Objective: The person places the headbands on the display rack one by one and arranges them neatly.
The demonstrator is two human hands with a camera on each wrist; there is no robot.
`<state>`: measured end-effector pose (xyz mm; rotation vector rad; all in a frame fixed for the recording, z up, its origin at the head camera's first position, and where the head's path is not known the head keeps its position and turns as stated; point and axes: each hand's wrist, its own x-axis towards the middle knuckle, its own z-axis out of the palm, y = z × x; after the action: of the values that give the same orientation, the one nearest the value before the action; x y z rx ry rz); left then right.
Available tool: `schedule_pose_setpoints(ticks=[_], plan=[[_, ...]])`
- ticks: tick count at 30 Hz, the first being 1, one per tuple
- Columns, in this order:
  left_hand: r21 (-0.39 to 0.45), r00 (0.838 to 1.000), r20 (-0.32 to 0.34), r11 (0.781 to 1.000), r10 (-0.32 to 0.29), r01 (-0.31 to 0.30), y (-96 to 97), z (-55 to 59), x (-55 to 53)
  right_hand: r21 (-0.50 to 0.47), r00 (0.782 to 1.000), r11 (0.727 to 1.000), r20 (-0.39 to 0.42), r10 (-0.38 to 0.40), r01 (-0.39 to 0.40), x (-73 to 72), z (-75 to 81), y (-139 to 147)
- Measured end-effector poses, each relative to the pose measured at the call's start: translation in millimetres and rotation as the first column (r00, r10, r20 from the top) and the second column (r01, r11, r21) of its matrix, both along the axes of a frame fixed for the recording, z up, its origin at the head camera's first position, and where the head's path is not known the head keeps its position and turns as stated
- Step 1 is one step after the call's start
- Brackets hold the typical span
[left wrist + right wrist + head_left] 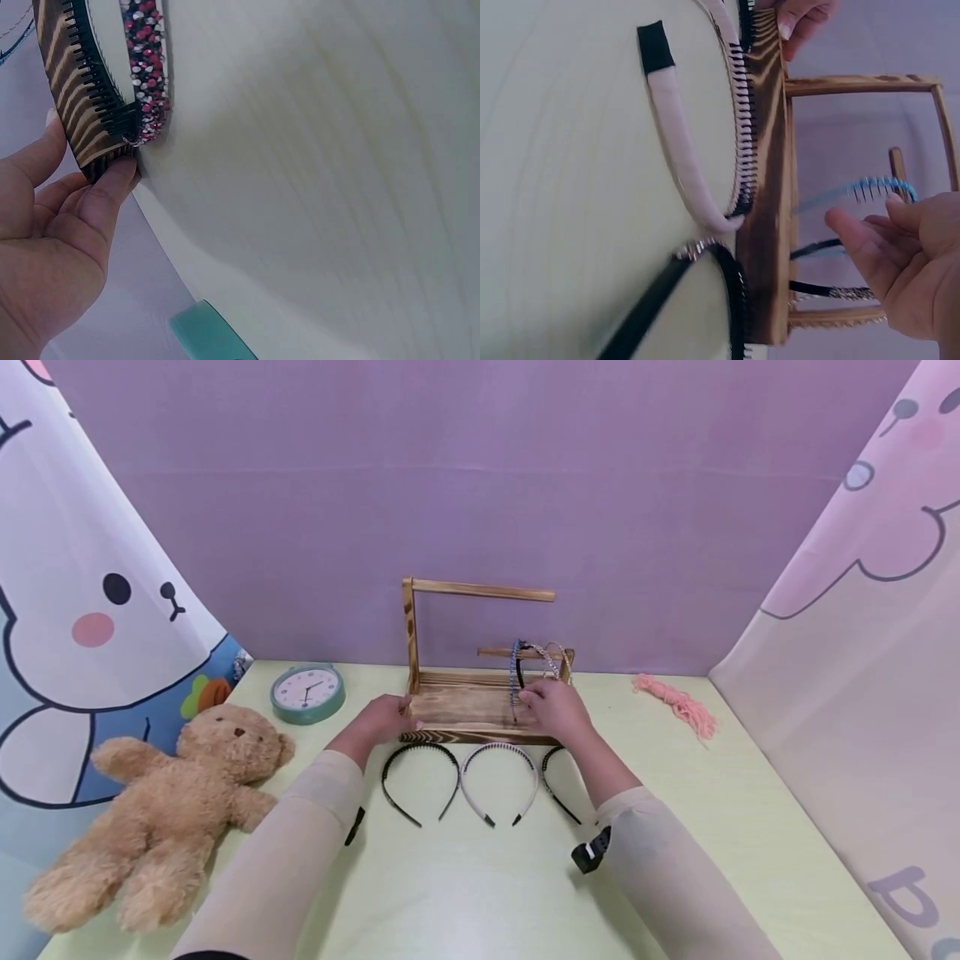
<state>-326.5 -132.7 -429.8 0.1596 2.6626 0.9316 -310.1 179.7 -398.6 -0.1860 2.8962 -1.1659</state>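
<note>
A wooden headband rack (465,706) stands at the middle of the table, with a long upper bar and a shorter lower bar. My left hand (381,718) grips its left end, thumb on one side and fingers curled at the bottom corner in the left wrist view. By the short bar, my right hand (907,262) has thumb and index finger apart beside a blue headband (881,182); whether they touch it is unclear. Several headbands hang on that bar, partly hidden by the right hand. In front lie a black headband (385,777), a white headband (465,777) and another black headband (551,789).
A teal clock (307,693) and a brown teddy bear (187,802) are on the left. A bundle of pink cord (678,703) lies at the right. A purple backdrop (480,485) rises behind the table.
</note>
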Motion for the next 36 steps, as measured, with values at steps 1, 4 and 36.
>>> schedule_pose_setpoints(ticks=[1, 4, 36], plan=[[0.002, 1.0, 0.001, 1.0, -0.001, 0.001, 0.3, 0.2, 0.2, 0.046, 1.0, 0.999, -0.007, 0.004, -0.003, 1.9, 1.1, 3], [0.001, 1.0, -0.003, 1.0, -0.006, 0.006, 0.6, 1.3, 1.2, 0.125, 1.0, 0.992, 0.013, 0.014, -0.015, 9.5, 5.4, 12], [-0.021, 0.999, -0.022, 0.999, -0.033, 0.033, -0.6, 0.9, 0.9, -0.027, 0.849, 0.992, 0.514, 0.122, -0.126, 37.3, -35.5, 56]])
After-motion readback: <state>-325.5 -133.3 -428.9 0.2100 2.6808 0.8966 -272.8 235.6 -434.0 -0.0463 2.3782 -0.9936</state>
